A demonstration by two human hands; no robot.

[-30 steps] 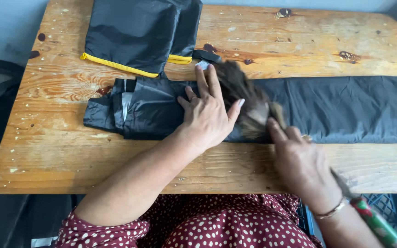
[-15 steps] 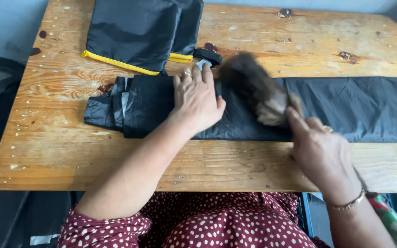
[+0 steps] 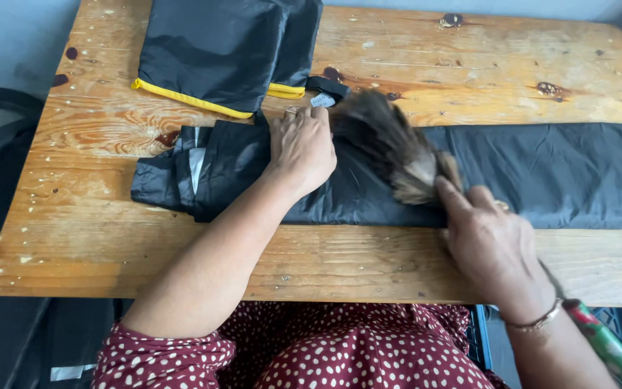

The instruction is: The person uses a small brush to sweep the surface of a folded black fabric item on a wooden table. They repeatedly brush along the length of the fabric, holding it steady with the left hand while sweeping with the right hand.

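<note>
While left hand (image 3: 302, 148) pins black fabric (image 3: 541, 173), brush (image 3: 390, 144) angles up-left.

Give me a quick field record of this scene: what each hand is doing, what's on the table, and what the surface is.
surface: worn wooden table
left hand: pressed flat on the black fabric strip, holding it down
right hand: grips a brown bristle brush, blurred, bristles on the fabric
fabric: long black strip across the table, folded and bunched at its left end
also there: folded black piece with yellow edging, at the far side
clothing: red sleeve with white dots
</note>
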